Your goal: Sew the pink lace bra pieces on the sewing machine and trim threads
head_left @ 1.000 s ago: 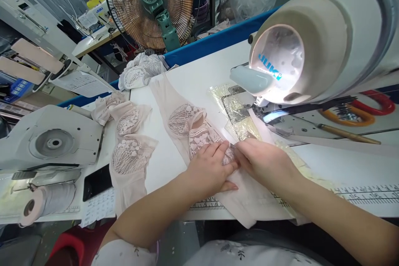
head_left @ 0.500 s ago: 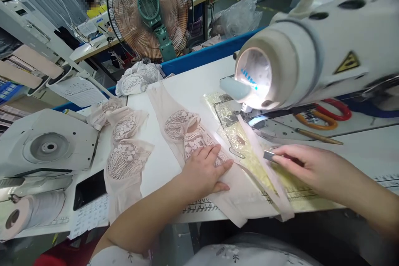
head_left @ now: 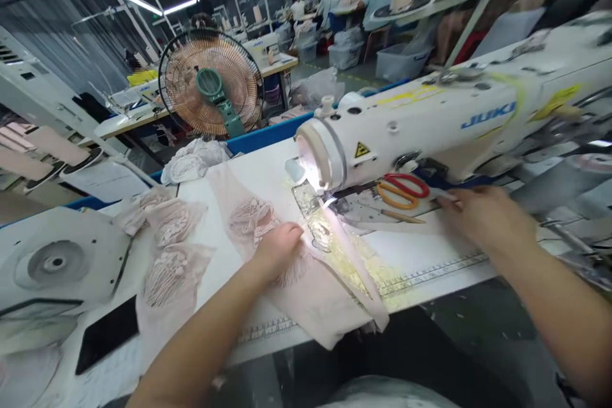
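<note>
My left hand lies on a pink lace garment piece that hangs over the front edge of the white table; its fingers rest flat on the cloth. My right hand is stretched far to the right, by the bed of the white JUKI sewing machine. Its fingers are pressed together around something small that I cannot make out. A narrow pink strip runs from the lit needle area down across a yellowish plastic sheet.
Red and orange scissors lie under the machine arm. More lace pieces and a black phone lie to the left, beside another machine. A fan and a white lace pile stand behind. People work at far tables.
My right hand left the fabric, picked up a small metal tool and swept right along the machine bed. The view lifted and pulled back. My left hand stayed on the lace piece.
</note>
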`<state>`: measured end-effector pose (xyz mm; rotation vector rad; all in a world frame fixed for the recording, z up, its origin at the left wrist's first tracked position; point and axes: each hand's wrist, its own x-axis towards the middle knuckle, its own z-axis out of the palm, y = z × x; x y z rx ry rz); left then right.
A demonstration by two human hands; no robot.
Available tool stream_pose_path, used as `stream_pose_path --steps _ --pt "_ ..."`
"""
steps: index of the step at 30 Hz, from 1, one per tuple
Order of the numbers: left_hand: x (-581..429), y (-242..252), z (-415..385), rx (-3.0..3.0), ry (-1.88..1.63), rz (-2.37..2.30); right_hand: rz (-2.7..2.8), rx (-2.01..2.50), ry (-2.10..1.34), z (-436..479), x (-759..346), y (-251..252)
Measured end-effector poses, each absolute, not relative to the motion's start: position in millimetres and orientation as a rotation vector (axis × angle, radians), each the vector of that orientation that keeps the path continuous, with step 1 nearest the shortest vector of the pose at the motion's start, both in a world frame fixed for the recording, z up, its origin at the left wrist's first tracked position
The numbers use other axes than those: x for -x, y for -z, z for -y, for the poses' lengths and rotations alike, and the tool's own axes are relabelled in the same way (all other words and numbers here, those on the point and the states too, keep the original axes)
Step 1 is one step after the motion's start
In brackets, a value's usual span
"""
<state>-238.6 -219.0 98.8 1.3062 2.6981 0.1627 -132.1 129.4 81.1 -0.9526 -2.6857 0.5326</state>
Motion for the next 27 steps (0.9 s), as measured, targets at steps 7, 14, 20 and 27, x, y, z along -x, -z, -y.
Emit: stream_pose_path --steps 7,14,20,27 --pt "244.5 -99.9 213.2 -1.233 -0.012 -2.552 2.928 0.192 -1.032 -7.3 129.1 -78.8" --pt "235.7 -90.7 226.8 -1.227 -0.544 -2.605 2.946 -0.08 -0.994 63.7 155.4 -74.5" --pt "230.2 -89.1 232.1 -0.965 -1.057 -2.349 2.768 -0.118 -0.609 70.4 152.2 -60.8" --pt "231.6 -82.9 223.2 -0.369 -1.514 -1.782 2.658 -0.318 -0.413 71.9 146.1 -58.4"
